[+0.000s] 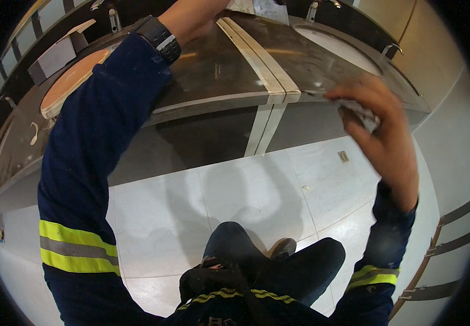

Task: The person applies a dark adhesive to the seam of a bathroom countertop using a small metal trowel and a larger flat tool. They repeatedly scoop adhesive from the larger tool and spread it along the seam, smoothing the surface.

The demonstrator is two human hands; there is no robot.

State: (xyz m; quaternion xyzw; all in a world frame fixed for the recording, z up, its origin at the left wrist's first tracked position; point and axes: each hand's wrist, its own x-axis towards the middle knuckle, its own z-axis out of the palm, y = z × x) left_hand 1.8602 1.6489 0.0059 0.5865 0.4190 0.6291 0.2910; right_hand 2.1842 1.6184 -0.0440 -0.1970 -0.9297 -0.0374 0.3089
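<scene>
The right hand [379, 122] clenches a crumpled grey-white rag [361, 111] against the dark stone surface [218, 70] edge, while the left hand [199, 19] (grip unclear, mostly out of view) braces on top.

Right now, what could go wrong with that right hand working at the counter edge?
1. The right hand presses a crumpled grey pad right at the lip of the dark counter; it could slip off the edge and the knuckles could scrape it.
2. The left hand is stretched far across the counter, largely out of view, so the body leans forward; a slip on the glossy floor tiles might cost balance.
</scene>
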